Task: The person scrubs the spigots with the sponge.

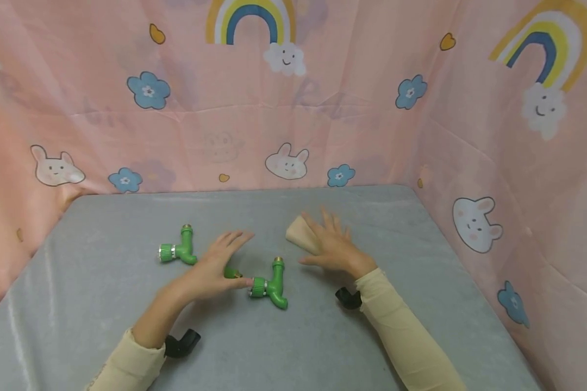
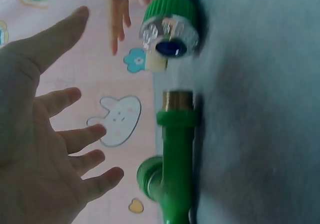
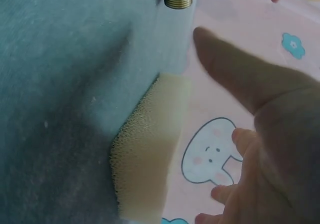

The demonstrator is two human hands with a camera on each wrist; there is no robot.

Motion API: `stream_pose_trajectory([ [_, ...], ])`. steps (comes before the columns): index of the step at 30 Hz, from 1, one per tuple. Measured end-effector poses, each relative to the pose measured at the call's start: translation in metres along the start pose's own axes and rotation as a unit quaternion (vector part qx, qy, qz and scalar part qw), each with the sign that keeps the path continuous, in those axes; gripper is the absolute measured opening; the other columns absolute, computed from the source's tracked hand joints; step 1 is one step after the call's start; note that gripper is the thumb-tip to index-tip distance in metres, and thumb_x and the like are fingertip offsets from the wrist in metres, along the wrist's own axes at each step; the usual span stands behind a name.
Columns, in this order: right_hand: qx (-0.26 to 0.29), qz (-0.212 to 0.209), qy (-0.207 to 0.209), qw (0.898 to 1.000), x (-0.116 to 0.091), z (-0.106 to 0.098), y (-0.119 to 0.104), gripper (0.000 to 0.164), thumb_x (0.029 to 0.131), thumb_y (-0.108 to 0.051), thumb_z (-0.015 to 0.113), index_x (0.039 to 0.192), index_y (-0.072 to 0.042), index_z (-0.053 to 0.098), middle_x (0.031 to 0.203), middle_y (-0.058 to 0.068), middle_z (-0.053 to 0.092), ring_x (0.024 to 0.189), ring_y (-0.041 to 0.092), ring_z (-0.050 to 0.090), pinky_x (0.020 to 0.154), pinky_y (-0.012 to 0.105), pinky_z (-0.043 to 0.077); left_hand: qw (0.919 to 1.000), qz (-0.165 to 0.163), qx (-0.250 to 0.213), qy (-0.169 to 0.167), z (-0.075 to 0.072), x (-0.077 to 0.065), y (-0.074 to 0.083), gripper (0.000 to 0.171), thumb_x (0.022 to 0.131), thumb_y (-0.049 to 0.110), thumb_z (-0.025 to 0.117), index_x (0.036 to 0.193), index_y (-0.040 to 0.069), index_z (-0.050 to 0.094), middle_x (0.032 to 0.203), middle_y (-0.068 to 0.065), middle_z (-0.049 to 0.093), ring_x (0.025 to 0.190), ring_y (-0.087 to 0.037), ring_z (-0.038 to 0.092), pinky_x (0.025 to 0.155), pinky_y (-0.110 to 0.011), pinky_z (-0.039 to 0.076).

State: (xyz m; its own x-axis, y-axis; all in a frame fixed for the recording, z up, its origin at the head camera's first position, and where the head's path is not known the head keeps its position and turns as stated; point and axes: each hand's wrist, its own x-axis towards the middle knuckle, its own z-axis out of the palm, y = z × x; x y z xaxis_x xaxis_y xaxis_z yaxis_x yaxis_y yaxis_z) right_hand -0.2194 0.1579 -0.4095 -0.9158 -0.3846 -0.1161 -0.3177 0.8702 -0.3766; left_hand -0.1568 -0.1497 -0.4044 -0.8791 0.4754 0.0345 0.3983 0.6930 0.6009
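Note:
My left hand (image 1: 212, 271) hovers with its fingers apart over a green tap, of which only a small part (image 1: 232, 273) shows from beneath it in the head view. Another green tap (image 1: 276, 288) with a brass threaded end lies just right of the left thumb; whether the thumb touches it I cannot tell. A third tap (image 1: 182, 251) lies further left. Over a cream-coloured sponge (image 1: 300, 234) is my right hand (image 1: 335, 247), fingers spread. In the right wrist view the sponge (image 3: 150, 154) stands on the cloth, apart from the thumb.
Grey cloth (image 1: 323, 347) covers the table. A pink patterned curtain (image 1: 372, 130) hangs behind it and along both sides. Black curved pieces (image 1: 183, 344) stick out below the two wrists.

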Motion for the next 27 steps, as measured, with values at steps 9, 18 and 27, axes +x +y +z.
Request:
stream_pose_trajectory([
  [9,0.011,-0.004,-0.013,1.000,-0.001,0.003,0.002,0.093,0.090,-0.024,0.079,0.163,-0.021,0.021,0.165,0.032,0.014,0.152,0.053,0.018,0.117,0.073,0.025,0.9965,0.046,0.015,-0.069,0.019,0.002,0.008,0.082,0.080,0.029,0.087,0.149,0.007,0.049,0.153,-0.015,0.050,0.147,-0.040,0.038,0.118,-0.061,0.034],
  [18,-0.033,-0.033,0.005,0.999,0.001,0.003,0.005,0.075,0.094,-0.014,0.073,0.158,-0.009,0.033,0.149,0.030,0.046,0.136,0.047,0.045,0.111,0.060,0.041,0.9953,0.069,0.038,-0.056,0.033,0.004,0.007,0.055,0.080,0.018,0.085,0.130,0.004,0.066,0.127,-0.011,0.070,0.123,-0.032,0.061,0.108,-0.050,0.048],
  [27,0.022,-0.050,0.020,0.998,-0.006,-0.007,-0.003,0.073,0.097,-0.019,0.068,0.160,-0.016,0.030,0.143,0.029,0.045,0.118,0.037,0.053,0.098,0.054,0.049,0.9988,0.042,0.022,-0.014,0.034,0.005,0.007,0.038,0.088,0.016,0.077,0.123,0.006,0.070,0.118,-0.007,0.074,0.114,-0.026,0.067,0.100,-0.047,0.054],
])
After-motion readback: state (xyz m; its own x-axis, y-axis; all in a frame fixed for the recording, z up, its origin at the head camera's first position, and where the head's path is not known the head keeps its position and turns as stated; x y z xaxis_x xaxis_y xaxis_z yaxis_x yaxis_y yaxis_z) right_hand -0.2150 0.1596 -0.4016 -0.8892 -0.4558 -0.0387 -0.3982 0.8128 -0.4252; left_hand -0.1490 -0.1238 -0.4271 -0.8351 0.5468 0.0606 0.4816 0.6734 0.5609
